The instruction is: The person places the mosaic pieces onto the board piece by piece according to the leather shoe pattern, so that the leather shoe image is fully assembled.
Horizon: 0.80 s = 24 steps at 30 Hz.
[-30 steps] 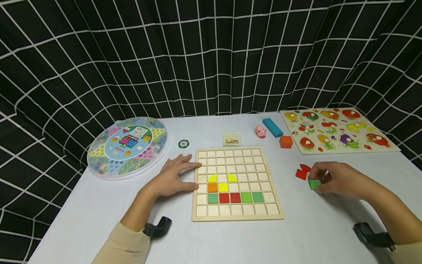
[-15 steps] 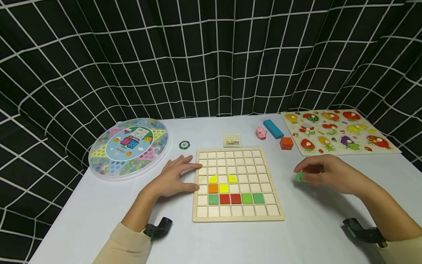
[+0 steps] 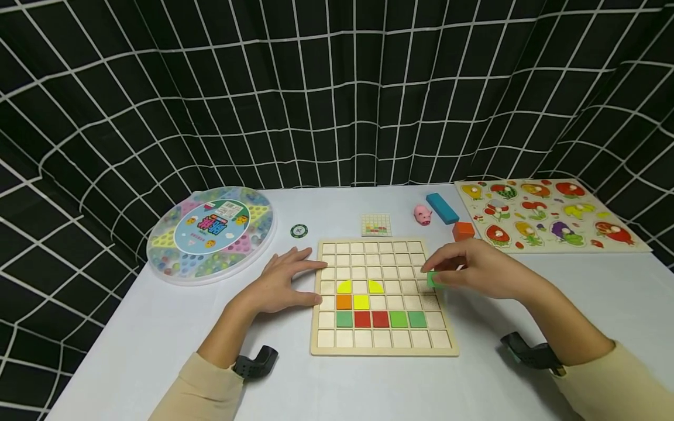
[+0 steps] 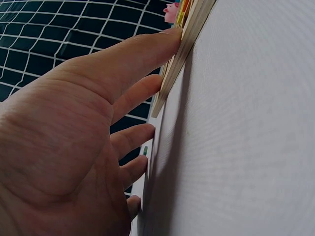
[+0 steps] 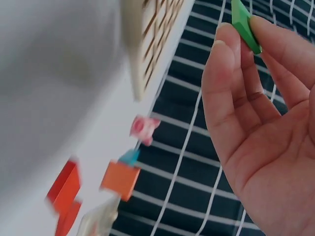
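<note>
A pale wooden grid board (image 3: 384,351) lies in the middle of the table, with green, red, orange and yellow tiles in some of its cells. My left hand (image 3: 279,282) rests at the board's left edge, thumb and index fingertip touching the rim and fingers extended. In the left wrist view the thumb presses the board's side (image 4: 178,64). Above the board's right edge, my right hand (image 3: 476,272) pinches a green tile (image 3: 433,279) between thumb and fingers. The right wrist view shows that green tile (image 5: 244,25) at the fingertips, apart from the board.
Behind the board lies a small pattern card (image 3: 376,224). A pink pig (image 3: 422,214), a blue block (image 3: 442,208) and an orange cube (image 3: 463,231) stand at the back right, beside a fruit puzzle (image 3: 553,213). Left are a poker chip (image 3: 299,231) and a round marble game (image 3: 210,234). Red pieces (image 5: 66,189) lie right.
My right hand has lifted the green tile from beside the red pieces and carried it left to the board's right edge. My left hand stays at the board.
</note>
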{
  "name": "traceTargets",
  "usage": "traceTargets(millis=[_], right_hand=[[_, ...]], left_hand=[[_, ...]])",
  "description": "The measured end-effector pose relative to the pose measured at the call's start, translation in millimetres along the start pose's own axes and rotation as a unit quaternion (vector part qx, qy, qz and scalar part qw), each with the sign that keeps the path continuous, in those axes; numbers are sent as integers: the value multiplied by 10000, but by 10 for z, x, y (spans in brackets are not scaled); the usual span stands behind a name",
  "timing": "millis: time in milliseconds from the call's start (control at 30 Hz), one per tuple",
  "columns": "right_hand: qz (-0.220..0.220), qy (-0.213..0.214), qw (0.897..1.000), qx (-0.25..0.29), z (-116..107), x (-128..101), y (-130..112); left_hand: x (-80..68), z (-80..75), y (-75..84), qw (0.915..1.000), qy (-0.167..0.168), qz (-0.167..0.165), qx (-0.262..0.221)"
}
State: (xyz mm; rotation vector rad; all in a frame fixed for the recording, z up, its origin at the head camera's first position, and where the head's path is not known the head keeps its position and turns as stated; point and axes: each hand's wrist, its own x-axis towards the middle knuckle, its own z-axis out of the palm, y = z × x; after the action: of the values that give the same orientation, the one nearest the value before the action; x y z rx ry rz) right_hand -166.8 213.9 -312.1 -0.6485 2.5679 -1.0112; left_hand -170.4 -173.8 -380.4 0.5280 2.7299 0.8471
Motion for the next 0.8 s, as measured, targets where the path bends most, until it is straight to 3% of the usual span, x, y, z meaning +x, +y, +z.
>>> traceTargets(millis=[367,600,800], right_hand=[[-456,-319,9984,-102,200,326,-288],[-295,-726,9969,68,358,499,-382],[-355,-904,9948,-307,502,606,-441]], left_hand=[[12,-18,2,10000,-33,21,54],[10,-19,3,10000,-12,48,16],[1,-13,-8,10000,39,39,-5]])
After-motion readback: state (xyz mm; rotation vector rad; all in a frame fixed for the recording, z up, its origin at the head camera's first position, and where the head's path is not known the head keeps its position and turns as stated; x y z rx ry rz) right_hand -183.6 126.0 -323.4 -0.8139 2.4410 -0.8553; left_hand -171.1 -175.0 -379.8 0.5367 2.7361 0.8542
